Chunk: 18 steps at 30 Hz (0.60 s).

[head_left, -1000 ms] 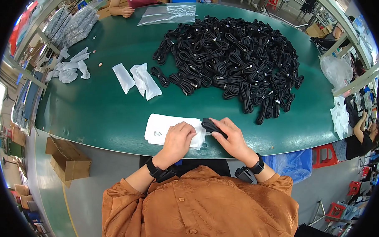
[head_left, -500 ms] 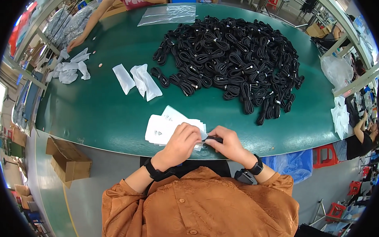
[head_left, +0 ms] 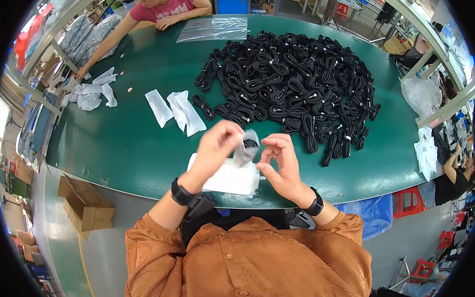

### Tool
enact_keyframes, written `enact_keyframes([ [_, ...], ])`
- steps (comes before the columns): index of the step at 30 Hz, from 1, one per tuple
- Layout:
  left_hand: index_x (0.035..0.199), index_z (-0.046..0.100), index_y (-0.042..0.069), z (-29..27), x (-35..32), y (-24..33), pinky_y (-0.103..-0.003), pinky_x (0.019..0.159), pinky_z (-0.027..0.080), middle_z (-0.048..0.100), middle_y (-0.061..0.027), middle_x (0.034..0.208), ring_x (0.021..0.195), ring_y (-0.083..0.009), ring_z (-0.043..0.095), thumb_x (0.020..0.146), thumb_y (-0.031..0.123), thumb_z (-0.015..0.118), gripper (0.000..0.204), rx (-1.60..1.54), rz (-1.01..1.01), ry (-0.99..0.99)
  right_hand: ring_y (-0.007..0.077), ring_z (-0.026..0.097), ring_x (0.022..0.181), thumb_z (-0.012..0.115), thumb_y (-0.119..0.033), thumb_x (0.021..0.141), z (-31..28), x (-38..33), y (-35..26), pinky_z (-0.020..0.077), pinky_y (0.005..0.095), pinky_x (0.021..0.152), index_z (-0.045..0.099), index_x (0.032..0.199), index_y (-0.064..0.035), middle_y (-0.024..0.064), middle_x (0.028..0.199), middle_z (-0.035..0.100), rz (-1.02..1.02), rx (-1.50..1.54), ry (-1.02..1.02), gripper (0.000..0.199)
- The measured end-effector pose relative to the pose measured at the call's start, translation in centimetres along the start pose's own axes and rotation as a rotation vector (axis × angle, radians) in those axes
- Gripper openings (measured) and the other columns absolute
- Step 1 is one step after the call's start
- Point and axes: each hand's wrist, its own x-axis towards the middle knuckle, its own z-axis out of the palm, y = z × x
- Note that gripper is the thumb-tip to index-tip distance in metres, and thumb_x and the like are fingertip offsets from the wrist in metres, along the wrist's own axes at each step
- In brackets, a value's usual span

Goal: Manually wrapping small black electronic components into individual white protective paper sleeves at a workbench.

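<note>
My left hand [head_left: 215, 145] pinches the edge of a small translucent white bag [head_left: 243, 157] and holds it up above the table's near edge. A coiled black cable [head_left: 251, 143] shows at the bag's mouth. Just right of it, my right hand [head_left: 283, 168] is open, fingers curved and thumb apart, with nothing visible in it. Below both hands lies a stack of flat white bags [head_left: 231, 181], partly covered by my left hand. Beyond them spreads a large heap of coiled black cables [head_left: 292, 76]. Left of the heap lie white bags [head_left: 159, 108], seemingly filled.
Crumpled white bags [head_left: 92, 96] lie on the green table [head_left: 122, 152] at far left, near a co-worker's outstretched hand [head_left: 81, 73]. A clear plastic sheet [head_left: 212, 30] lies at the far edge. An open cardboard box [head_left: 96, 211] stands on the floor at left.
Both hands have risen away from me off the stack. The cable is now inside the bag, and my right hand has let go of it. The co-worker has leaned further into view.
</note>
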Motion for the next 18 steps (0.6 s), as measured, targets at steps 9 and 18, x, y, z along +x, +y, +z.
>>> enact_keyframes([
  [9, 0.125, 0.058, -0.001, -9.2, 3.6, 0.3, -0.029, 0.079, 0.049, 0.059, -0.0085, 0.121, 0.094, -0.0135, 0.058, 0.090, 0.020, 0.074, 0.044, 0.318, 0.159, 0.399, 0.0266, 0.063, 0.092, 0.078, -0.016, 0.085, -0.2, 0.3, 2.8, 0.0534, 0.0343, 0.080, 0.058, 0.121, 0.0000, 0.0156, 0.115, 0.053, 0.077, -0.576, -0.355, 0.044],
  [18, 0.135, 0.054, 0.005, -8.4, -3.6, -2.3, -0.043, 0.100, 0.044, 0.055, -0.0140, 0.133, 0.123, -0.0317, 0.050, 0.072, 0.022, 0.086, 0.072, 0.984, -0.053, -0.512, 0.0373, 0.062, 0.104, 0.085, -0.035, 0.074, 1.2, 1.0, 4.7, 0.0519, 0.0420, 0.088, 0.057, 0.128, 0.0012, 0.0180, 0.112, 0.058, 0.280, -0.739, -0.615, 0.071],
])
